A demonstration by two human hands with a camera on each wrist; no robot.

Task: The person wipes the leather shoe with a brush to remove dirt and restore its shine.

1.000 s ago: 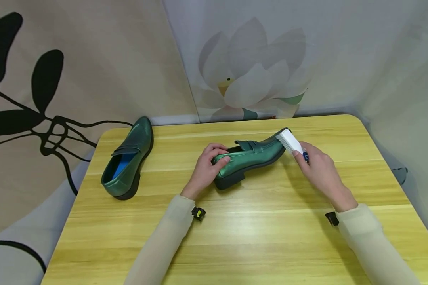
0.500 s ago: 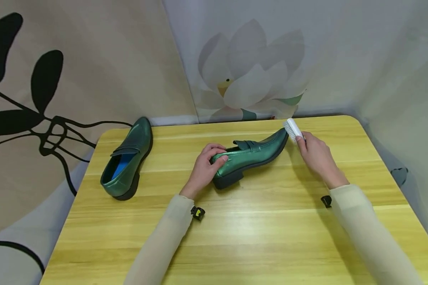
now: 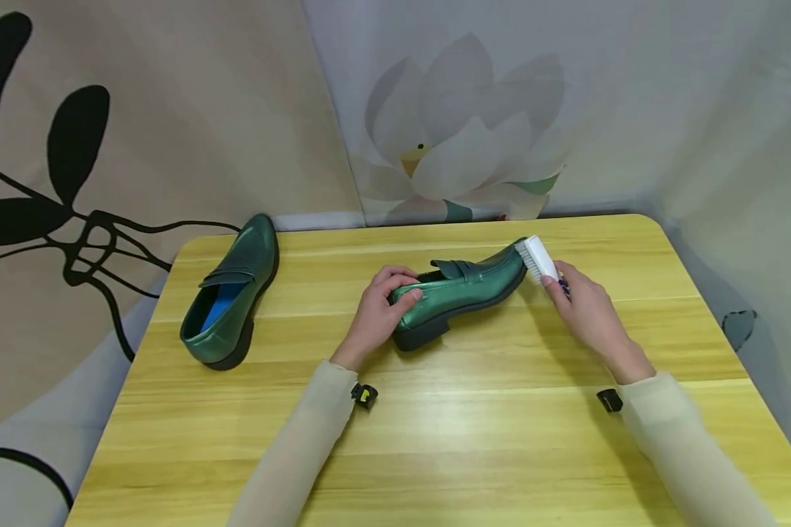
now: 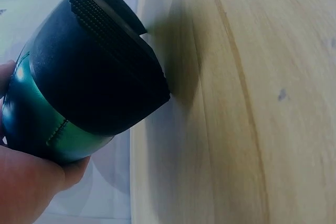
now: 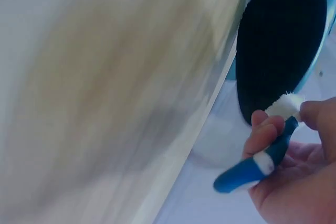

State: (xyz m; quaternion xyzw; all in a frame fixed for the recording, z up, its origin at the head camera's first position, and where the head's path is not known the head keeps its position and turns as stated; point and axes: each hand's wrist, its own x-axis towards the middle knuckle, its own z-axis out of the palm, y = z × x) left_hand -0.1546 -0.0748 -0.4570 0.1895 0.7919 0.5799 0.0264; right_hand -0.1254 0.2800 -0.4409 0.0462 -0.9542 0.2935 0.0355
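A shiny green loafer with a black sole is held tilted over the table, its toe pointing right. My left hand grips it by the heel end, thumb on the near side and fingers over the opening. In the left wrist view the black heel block faces the camera. My right hand holds a brush with a white head, its bristles right at the toe. The brush's blue and white handle shows in the right wrist view, between fingers and thumb, beside the dark sole.
The matching green loafer, with a blue insole, stands at the left of the wooden table. Behind the table's back edge hangs a pale curtain with a printed flower.
The right hand with the brush went up past the tip of the toe, then came back down toward the near side. The left hand and its loafer have hardly moved.
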